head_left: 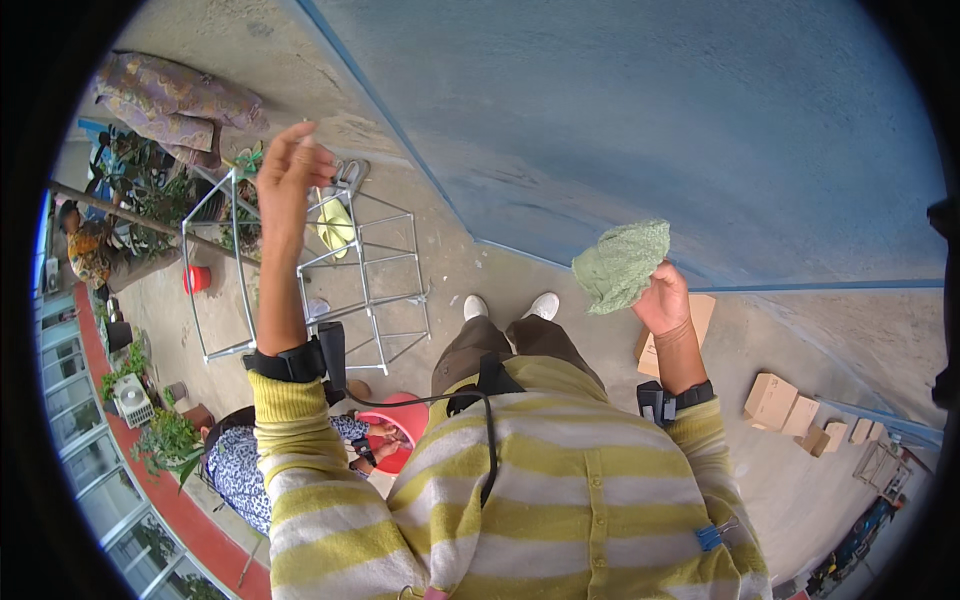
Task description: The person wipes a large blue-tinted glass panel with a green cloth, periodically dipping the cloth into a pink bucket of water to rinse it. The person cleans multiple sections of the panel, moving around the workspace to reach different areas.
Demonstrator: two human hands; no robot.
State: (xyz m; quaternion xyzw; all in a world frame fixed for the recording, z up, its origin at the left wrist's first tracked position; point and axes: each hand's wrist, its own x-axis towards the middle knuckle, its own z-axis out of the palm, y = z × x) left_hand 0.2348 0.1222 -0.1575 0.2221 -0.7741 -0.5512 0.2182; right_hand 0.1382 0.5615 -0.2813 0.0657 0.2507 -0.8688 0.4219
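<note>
In front of the blue-painted wall [637,135], my right hand [664,300] grips a crumpled light green cloth [624,266] at its right edge. My left hand [294,161] is raised at the upper left, fingers curled, close to the wall's bare upper part. Whether something small lies between its fingertips cannot be told. Beneath that hand stands a grey metal tube rack [364,262], with yellow-green slippers [335,225] and grey shoes [351,176] near it.
A co-worker in a patterned top [238,465] reaches into a red basin [394,431] at the lower left. Another person [90,251] is farther left, near a red bucket [197,279]. Cardboard boxes [771,401] lie on the right. A patterned cloth [176,101] hangs at the upper left.
</note>
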